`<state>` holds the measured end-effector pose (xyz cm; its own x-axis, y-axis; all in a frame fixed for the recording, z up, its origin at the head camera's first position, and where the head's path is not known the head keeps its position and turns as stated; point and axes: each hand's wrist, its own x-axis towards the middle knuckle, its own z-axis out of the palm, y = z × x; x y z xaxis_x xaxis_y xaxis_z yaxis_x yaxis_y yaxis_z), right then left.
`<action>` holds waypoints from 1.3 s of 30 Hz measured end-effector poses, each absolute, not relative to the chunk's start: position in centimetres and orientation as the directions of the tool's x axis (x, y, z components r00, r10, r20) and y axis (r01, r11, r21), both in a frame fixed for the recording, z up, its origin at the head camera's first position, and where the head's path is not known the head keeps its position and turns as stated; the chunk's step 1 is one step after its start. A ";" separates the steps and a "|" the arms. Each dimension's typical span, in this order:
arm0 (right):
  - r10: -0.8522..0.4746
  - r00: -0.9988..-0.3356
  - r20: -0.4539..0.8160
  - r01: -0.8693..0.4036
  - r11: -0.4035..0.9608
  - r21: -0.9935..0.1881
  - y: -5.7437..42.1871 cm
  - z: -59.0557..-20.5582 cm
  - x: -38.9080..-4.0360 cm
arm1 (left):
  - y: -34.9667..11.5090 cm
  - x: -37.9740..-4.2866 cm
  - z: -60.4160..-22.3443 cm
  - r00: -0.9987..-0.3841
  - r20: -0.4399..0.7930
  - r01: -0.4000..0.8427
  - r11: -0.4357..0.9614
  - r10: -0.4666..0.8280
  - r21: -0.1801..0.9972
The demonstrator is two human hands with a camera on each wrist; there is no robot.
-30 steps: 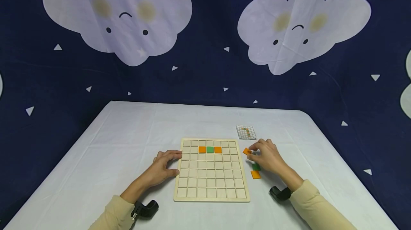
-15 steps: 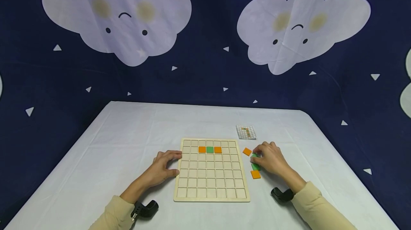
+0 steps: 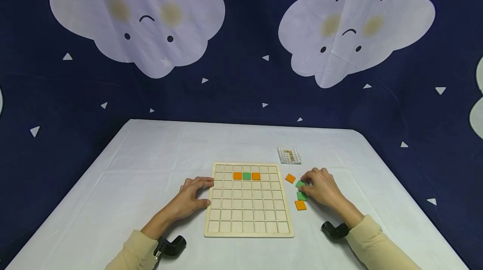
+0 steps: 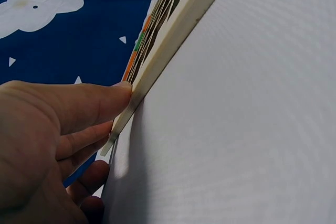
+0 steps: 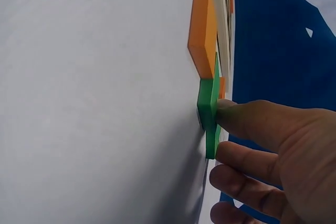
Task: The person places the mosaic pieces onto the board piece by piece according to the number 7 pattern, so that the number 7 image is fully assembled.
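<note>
My left hand (image 3: 191,198) rests against the left edge of a pale wooden grid board (image 3: 247,215), its thumb and fingers spread along that edge. In the left wrist view the thumb (image 4: 100,103) touches the rim. Three square tiles sit in a row near the board's far side: an orange tile (image 3: 237,176), a green tile (image 3: 247,176) and another orange tile (image 3: 255,176). Right of the board, my right hand (image 3: 322,186) pinches a loose green tile (image 3: 299,184) between thumb and fingers. A second green tile (image 5: 208,95) lies close by, beside the thumb.
One loose orange tile (image 3: 290,178) lies beyond the green ones, and another orange tile (image 3: 300,205) lies nearer. A small card (image 3: 289,155) with a printed grid pattern rests behind them on the white tablecloth (image 3: 132,177). A dark blue cloud-print backdrop (image 3: 241,94) stands behind the table.
My right hand has let go of the far orange tile and shifted slightly right and nearer, onto the loose green tile. The left hand and the board have stayed put.
</note>
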<state>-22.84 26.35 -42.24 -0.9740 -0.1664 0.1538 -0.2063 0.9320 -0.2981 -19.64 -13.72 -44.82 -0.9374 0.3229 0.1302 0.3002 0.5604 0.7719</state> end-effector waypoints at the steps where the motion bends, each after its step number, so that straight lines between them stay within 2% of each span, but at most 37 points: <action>1: -0.167 -0.974 0.152 -0.206 0.932 -0.299 26.4 -42.2 -22.8 | -13.7 -19.6 -44.8 -0.937 0.130 0.300 0.558 0.323 0.773; 12: -0.163 -0.979 0.123 -0.194 0.932 -0.305 27.1 -42.3 -22.6 | -13.7 -19.6 -44.8 -0.938 0.124 0.293 0.545 0.325 0.785; 39: -0.202 -0.962 0.185 -0.255 0.907 -0.336 27.8 -42.7 -22.5 | -13.8 -19.7 -44.8 -0.933 0.140 0.310 0.545 0.331 0.779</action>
<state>-22.54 27.77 -42.70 -0.9619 -0.2017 0.1845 -0.2546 0.9067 -0.3363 -19.65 -13.79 -44.78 -0.9333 0.3305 0.1401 0.3098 0.5446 0.7794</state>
